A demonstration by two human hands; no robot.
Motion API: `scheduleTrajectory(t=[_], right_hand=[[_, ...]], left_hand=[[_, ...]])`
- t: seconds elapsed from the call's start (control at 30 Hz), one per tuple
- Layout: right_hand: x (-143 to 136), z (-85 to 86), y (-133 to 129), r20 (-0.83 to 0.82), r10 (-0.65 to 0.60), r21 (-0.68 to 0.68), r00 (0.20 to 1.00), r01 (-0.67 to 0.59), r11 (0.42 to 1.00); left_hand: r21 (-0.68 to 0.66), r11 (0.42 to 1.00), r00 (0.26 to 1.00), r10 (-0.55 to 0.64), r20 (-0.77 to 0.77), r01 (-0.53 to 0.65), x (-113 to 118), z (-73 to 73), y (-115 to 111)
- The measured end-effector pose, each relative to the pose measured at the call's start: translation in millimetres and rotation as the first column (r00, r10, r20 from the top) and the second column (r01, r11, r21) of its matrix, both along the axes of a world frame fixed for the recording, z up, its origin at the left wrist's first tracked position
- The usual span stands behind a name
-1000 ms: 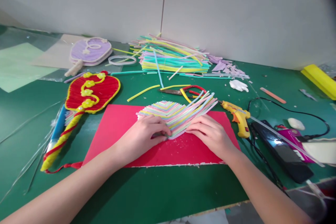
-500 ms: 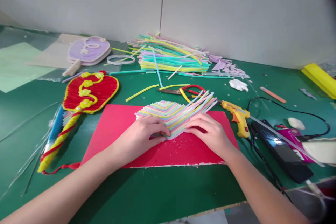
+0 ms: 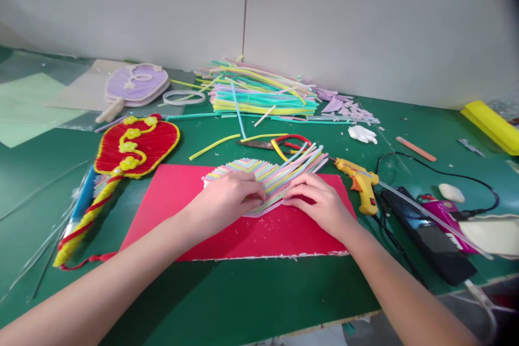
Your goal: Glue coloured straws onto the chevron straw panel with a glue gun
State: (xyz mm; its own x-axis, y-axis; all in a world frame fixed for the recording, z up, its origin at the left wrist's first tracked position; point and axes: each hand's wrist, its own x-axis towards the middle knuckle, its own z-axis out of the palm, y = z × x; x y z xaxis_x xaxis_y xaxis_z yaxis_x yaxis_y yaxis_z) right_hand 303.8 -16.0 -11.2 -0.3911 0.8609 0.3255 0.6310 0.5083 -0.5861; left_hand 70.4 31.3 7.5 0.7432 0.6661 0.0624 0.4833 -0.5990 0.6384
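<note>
Pastel pipe cleaners laid side by side in a V-pattern form a fan-shaped panel (image 3: 279,179) on a red sheet (image 3: 162,189). Their long loose ends stick out at the upper right. My left hand (image 3: 229,194) lies over the panel's left and lower part, thumb and fingers pinched together at the strips near the bottom point. What exactly sits between those fingertips is partly hidden. At the lower right edge, my right hand (image 3: 318,200) has its curled fingers closed on the pipe cleaners. Just behind the panel lie red-handled scissors (image 3: 263,144).
A bundle of pipe cleaners (image 3: 263,92) lies at the back. A yellow glue gun (image 3: 360,181) and a black phone (image 3: 430,238) are on the right. A red fan (image 3: 138,146) with a yellow handle and a purple fan (image 3: 138,85) lie on the left.
My left hand has shifted slightly right and up across the strips, its fingertips drawn closer together. My right hand stays at the panel's right edge. The view has moved a little.
</note>
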Motion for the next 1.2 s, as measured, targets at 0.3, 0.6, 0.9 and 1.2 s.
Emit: scheduleTrajectory(t=[0.3,0.6,0.9,1.2], right_hand=[[-0.9,-7.2,4.9,-0.002,0.012,0.042,1.000,-0.012,0.999],[-1.5,-10.1,6.7,-0.042,0.012,0.011,0.999,-0.011,1.000],[0.2,-12.5,9.3,-0.056,0.043,0.047,0.998,-0.041,0.998],[-0.6,-12.7,7.9,-0.100,0.045,0.027,0.994,-0.043,0.999]], left_hand=[[-0.134,0.990,0.998,-0.036,0.048,0.042,0.8,-9.2,10.4],[-0.204,0.979,0.996,-0.004,0.093,0.023,-1.0,-8.6,7.6],[-0.150,0.987,0.994,-0.048,0.103,0.063,-7.9,-0.4,8.7],[0.026,0.917,0.913,0.393,0.104,-0.398,-78.9,9.4,0.2]])
